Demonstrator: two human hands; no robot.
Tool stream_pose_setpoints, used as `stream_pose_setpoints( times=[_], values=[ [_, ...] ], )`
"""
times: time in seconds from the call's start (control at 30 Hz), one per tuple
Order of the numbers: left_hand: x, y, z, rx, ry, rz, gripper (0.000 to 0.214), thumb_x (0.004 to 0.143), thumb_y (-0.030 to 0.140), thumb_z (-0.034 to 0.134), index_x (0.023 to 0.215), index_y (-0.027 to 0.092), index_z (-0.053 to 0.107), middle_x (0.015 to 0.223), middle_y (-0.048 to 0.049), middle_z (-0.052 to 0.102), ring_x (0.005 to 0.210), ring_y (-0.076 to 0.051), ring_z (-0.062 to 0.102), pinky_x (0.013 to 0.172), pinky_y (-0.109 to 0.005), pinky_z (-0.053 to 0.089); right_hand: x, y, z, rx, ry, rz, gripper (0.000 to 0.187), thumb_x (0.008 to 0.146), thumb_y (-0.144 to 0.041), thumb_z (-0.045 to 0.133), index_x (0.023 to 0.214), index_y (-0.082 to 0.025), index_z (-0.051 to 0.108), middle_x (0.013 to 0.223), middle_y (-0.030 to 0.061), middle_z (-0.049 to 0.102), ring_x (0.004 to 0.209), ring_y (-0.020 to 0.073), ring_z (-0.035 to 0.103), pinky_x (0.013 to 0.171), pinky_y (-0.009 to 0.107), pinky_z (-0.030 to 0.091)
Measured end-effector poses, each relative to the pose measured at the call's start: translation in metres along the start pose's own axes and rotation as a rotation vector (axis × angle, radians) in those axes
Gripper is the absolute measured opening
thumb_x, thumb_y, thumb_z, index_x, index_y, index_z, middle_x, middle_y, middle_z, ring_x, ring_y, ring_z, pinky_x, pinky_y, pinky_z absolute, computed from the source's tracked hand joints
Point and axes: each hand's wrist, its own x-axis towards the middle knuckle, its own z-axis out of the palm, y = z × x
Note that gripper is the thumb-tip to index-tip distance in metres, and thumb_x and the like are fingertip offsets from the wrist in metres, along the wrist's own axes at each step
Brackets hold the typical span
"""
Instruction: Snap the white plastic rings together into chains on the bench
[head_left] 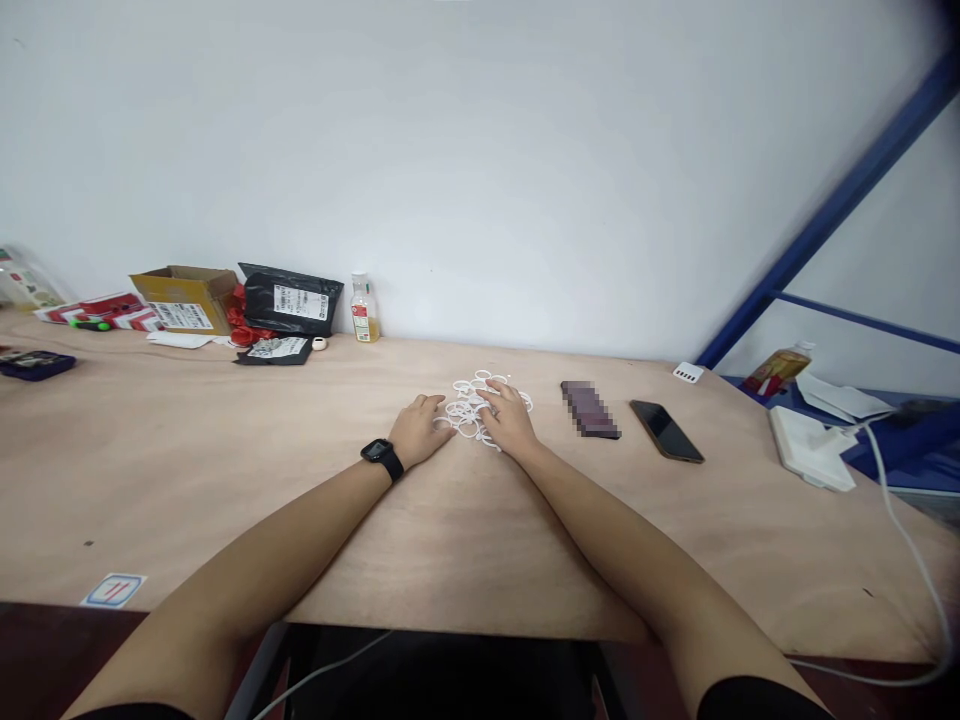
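Note:
A loose pile of thin white rings (466,428) lies on the wooden table (337,540), several of them overlapping. At the pile's left edge rests my left hand (420,432), its thumb and fingers apart and the thumb close to the nearest rings. My right hand (511,418) lies over the right side of the pile with fingers spread, touching or just above the rings and covering some of them. Neither hand shows a ring gripped in it. A black watch (382,456) is on my left wrist.
Right of the pile lie a pixelated dark object (591,410) and a phone (666,431). Farther right are a white power strip (810,450) and its cable. Along the wall stand a bottle (364,308), a black parcel bag (292,302) and an open cardboard box (184,300).

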Motion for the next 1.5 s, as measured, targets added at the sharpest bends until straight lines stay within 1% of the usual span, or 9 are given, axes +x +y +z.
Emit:
stream_pose_setpoints(
  times=[0.17,0.23,0.37,0.53,0.73,0.9,1.03,1.3,1.5],
  values=[
    [-0.001,0.001,0.0,-0.172,-0.019,0.131,0.06,0.076,0.042,0.07,0.128,0.018,0.05,0.119,-0.01,0.057,0.098,-0.023,0.062,0.091,-0.038,0.051,0.0,-0.001,-0.001,0.022,0.016,-0.012,0.037,0.085,-0.017,0.048,0.115,-0.024,0.069,0.133,0.0079,0.054,0.122,0.025,0.047,0.104,0.044,0.037],
    [-0.001,0.004,-0.002,-0.22,-0.029,0.205,0.058,0.077,0.04,0.069,0.128,0.019,0.05,0.121,-0.0099,0.057,0.103,-0.022,0.061,0.093,-0.038,0.051,0.0,-0.003,-0.004,0.034,0.057,-0.016,0.036,0.086,-0.017,0.047,0.114,-0.023,0.069,0.13,0.008,0.056,0.121,0.0245,0.047,0.104,0.043,0.037],
    [0.0,0.01,-0.009,-0.245,0.038,0.294,0.04,0.085,0.037,0.062,0.12,0.019,0.056,0.117,-0.01,0.062,0.109,-0.022,0.059,0.097,-0.038,0.047,-0.003,-0.014,-0.01,0.042,0.095,-0.018,0.035,0.089,-0.019,0.045,0.114,-0.023,0.069,0.125,0.0077,0.059,0.118,0.0247,0.048,0.102,0.042,0.037],
    [-0.003,0.014,-0.015,-0.235,0.106,0.273,0.026,0.089,0.039,0.057,0.107,0.021,0.065,0.1,-0.0071,0.071,0.092,-0.02,0.065,0.09,-0.037,0.047,-0.008,-0.034,-0.011,0.03,-0.014,-0.073,0.034,0.092,-0.021,0.043,0.115,-0.024,0.068,0.119,0.0067,0.064,0.114,0.025,0.048,0.101,0.042,0.034],
    [-0.007,0.02,-0.019,-0.277,0.184,0.312,0.023,0.091,0.032,0.051,0.102,0.02,0.068,0.092,-0.006,0.072,0.087,-0.017,0.065,0.086,-0.033,0.047,-0.011,-0.045,-0.012,-0.019,-0.079,-0.125,0.029,0.095,-0.022,0.042,0.09,-0.02,0.07,0.1,0.0056,0.069,0.103,0.0223,0.053,0.096,0.038,0.032],
    [-0.007,0.022,-0.02,-0.3,0.117,0.304,0.027,0.091,0.032,0.05,0.105,0.019,0.068,0.088,-0.006,0.073,0.083,-0.017,0.066,0.084,-0.032,0.048,-0.011,-0.044,-0.012,-0.109,-0.101,-0.111,0.031,0.096,-0.024,0.041,0.08,-0.019,0.067,0.088,0.0059,0.068,0.095,0.0215,0.052,0.093,0.038,0.031],
    [-0.006,0.021,-0.021,-0.287,0.064,0.267,0.026,0.091,0.033,0.049,0.094,0.02,0.071,0.089,-0.0058,0.074,0.082,-0.018,0.066,0.084,-0.033,0.047,-0.011,-0.043,-0.011,-0.131,-0.085,-0.133,0.03,0.096,-0.027,0.043,0.079,-0.019,0.067,0.087,0.0066,0.067,0.093,0.0219,0.051,0.092,0.038,0.031],
    [-0.006,0.021,-0.02,-0.308,0.077,0.202,0.025,0.088,0.031,0.05,0.093,0.02,0.072,0.088,-0.0051,0.075,0.083,-0.019,0.066,0.086,-0.034,0.047,-0.01,-0.044,-0.013,-0.158,-0.123,-0.141,0.031,0.096,-0.027,0.041,0.082,-0.019,0.068,0.091,0.0086,0.067,0.1,0.024,0.051,0.1,0.042,0.027],
    [-0.004,0.018,-0.02,-0.365,0.119,0.151,0.023,0.083,0.027,0.05,0.085,0.019,0.071,0.082,-0.0036,0.074,0.079,-0.018,0.066,0.081,-0.031,0.05,-0.01,-0.046,-0.013,-0.126,-0.162,-0.259,0.032,0.099,-0.033,0.04,0.087,-0.019,0.066,0.092,0.0079,0.067,0.097,0.0224,0.051,0.098,0.039,0.03]
  ],
)
